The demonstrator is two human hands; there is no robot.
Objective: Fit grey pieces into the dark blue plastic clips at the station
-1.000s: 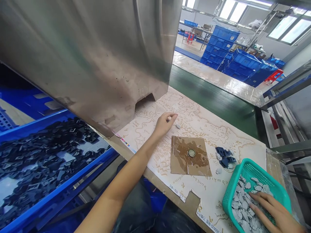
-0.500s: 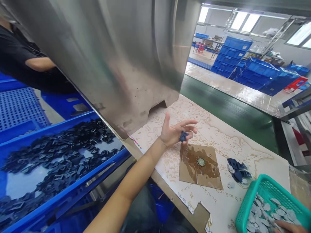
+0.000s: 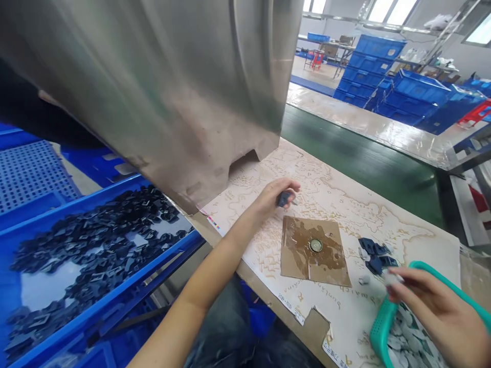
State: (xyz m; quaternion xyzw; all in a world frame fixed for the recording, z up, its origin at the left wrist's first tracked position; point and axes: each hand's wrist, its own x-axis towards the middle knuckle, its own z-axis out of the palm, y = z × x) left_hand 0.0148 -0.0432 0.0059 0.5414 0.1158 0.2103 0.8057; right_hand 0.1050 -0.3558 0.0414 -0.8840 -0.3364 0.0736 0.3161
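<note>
Left hand [image 3: 274, 200] closed on a dark blue piece [image 3: 283, 199] just past the cardboard square [image 3: 295, 260] — right hand [image 3: 425, 301] pinching a pale chip [image 3: 391, 278] right of it — thin grip, risk of a slip.

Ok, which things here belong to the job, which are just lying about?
In use: left hand holding a dark blue piece, right hand holding a grey piece, green basket, loose blue pieces, bin of dark pieces.
Lying about: blue crates, red stool.

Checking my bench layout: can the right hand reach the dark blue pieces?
Probably yes: the right hand sits close beside the dark blue pieces with nothing between, though it is pinching a grey piece.
</note>
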